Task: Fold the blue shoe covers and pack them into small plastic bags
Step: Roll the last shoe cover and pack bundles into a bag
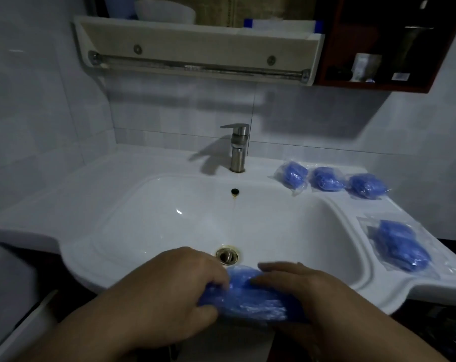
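Shoe cover (247,299) mid-fold at the sink (85,273) front rim, both hands clamped on it.
Left hand (174,286) pinches left end, right hand (300,291) wraps right half. Thin crinkly blue film: probably near weightless, limp, slippery, springs open; grip the ends, press flat. Filled clear bag (402,244) at right edge; three more bags (326,178) at back-right corner.
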